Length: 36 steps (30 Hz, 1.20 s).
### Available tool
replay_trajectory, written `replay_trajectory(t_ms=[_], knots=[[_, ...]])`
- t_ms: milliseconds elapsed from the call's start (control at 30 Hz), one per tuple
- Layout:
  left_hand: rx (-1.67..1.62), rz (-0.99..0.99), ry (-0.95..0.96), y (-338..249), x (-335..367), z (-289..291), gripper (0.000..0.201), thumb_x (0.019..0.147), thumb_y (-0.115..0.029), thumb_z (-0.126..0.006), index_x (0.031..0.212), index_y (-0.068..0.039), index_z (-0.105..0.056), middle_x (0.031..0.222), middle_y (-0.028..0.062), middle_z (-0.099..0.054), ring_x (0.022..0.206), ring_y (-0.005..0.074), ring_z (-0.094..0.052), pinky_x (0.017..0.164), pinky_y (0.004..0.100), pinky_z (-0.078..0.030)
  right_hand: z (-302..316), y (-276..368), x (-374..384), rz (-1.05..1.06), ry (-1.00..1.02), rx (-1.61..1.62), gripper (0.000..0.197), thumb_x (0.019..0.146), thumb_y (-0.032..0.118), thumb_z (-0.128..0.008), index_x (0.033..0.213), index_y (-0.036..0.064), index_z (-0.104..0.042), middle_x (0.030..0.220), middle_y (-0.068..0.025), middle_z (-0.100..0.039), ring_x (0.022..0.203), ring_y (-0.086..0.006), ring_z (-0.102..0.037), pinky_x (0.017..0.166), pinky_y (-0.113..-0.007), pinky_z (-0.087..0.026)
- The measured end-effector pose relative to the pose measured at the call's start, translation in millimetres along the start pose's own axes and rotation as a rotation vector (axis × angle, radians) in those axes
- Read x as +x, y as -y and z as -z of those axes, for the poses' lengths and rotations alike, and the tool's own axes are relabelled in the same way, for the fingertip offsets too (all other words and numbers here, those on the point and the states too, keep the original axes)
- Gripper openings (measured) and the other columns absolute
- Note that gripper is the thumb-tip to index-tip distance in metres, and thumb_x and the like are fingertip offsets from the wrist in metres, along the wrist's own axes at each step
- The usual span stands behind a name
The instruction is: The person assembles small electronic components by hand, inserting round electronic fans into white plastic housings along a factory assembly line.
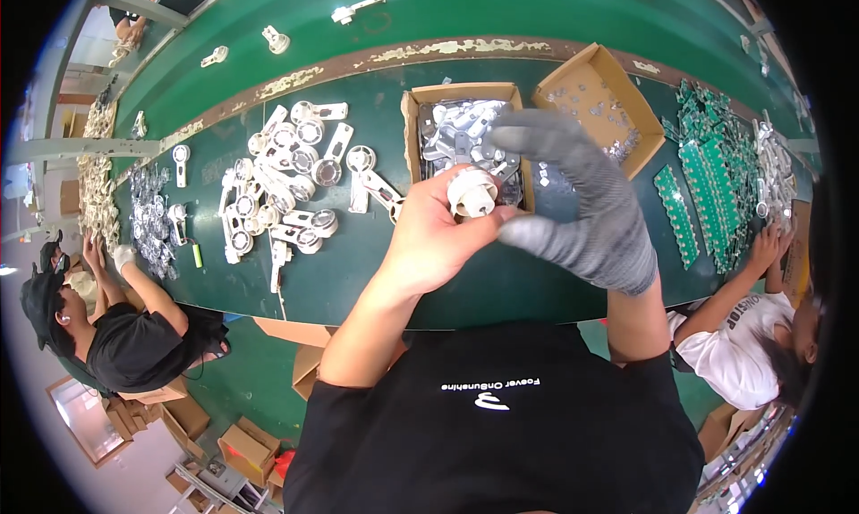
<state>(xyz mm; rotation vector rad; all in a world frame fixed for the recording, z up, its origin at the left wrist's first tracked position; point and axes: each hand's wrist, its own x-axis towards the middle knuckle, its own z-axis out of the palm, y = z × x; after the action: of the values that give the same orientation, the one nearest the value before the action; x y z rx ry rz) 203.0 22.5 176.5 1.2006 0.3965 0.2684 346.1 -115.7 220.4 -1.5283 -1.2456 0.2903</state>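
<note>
My bare left hand (428, 241) is closed around a white plastic part (472, 195) with a round head, held up over the near side of the bench. The part's end faces up, and its lower portion is hidden in my fingers. Beside it my right hand (591, 214), in a grey knitted glove, is open, with thumb and fingers spread in a wide curve. The gloved thumb is close to the part; whether it touches I cannot tell. Just beyond both hands, a cardboard box (411, 138) holds shiny grey plastic pieces (456, 129).
White round-headed parts with handles (286, 161) lie heaped at left. A tilted cardboard box (642, 147) contains small metal pieces. Green circuit boards (702, 196) are piled at right. Co-workers sit at left (134, 339) and right (743, 344). A green belt (429, 22) runs behind the bench.
</note>
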Motion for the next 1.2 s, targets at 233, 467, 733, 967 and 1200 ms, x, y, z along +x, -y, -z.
replay_trajectory(t_ms=[233,467,733,967,1200], knots=[[0.113,0.17,0.075,-5,-3,-2,0.026,0.083,0.008,-0.071,0.108,0.002,-0.071,0.097,0.0031,-0.072,0.087,0.0097,-0.066,0.078,0.0243,-0.052,-5,-6,20,0.025,0.267,-0.092,0.044,0.077,0.022,-0.088,0.115,0.0077,-0.07,0.119,-0.0114,-0.067,0.111,-0.0273,-0.065,0.097,-0.039,-0.052],[0.235,0.002,0.09,-13,-3,0,0.03,0.077,0.006,-0.074,0.105,0.0,-0.07,0.099,0.0005,-0.073,0.095,0.008,-0.065,0.084,0.0271,-0.053,-9,-14,20,-0.054,0.348,-0.164,0.058,0.073,0.031,-0.091,0.119,0.0049,-0.067,0.115,-0.0123,-0.068,0.108,-0.0318,-0.066,0.096,-0.043,-0.053],[0.056,0.065,-0.005,-5,1,8,0.012,0.086,0.001,-0.074,0.092,-0.001,-0.064,0.083,-0.0043,-0.064,0.074,-0.0002,-0.056,0.066,0.0184,-0.046,27,-2,30,-0.213,-0.255,0.289,0.033,0.092,0.014,-0.072,0.12,0.0027,-0.059,0.101,-0.01,-0.066,0.092,-0.0211,-0.067,0.08,-0.038,-0.06],[0.424,-0.088,-0.073,-13,5,10,0.011,0.087,0.001,-0.075,0.096,-0.002,-0.07,0.087,-0.0013,-0.067,0.075,0.0022,-0.06,0.063,0.0198,-0.048,26,-7,8,-0.376,0.022,0.104,0.024,0.084,0.016,-0.082,0.101,0.0029,-0.072,0.088,-0.0013,-0.066,0.081,-0.0112,-0.064,0.072,-0.028,-0.051],[0.463,-0.037,0.04,-16,10,12,0.012,0.081,0.002,-0.075,0.092,0.003,-0.071,0.081,0.0026,-0.067,0.072,0.0083,-0.063,0.066,0.0255,-0.053,4,-16,3,-0.285,0.219,-0.137,0.026,0.08,0.018,-0.086,0.098,0.0043,-0.072,0.087,-0.0102,-0.069,0.078,-0.0272,-0.069,0.071,-0.037,-0.055]])
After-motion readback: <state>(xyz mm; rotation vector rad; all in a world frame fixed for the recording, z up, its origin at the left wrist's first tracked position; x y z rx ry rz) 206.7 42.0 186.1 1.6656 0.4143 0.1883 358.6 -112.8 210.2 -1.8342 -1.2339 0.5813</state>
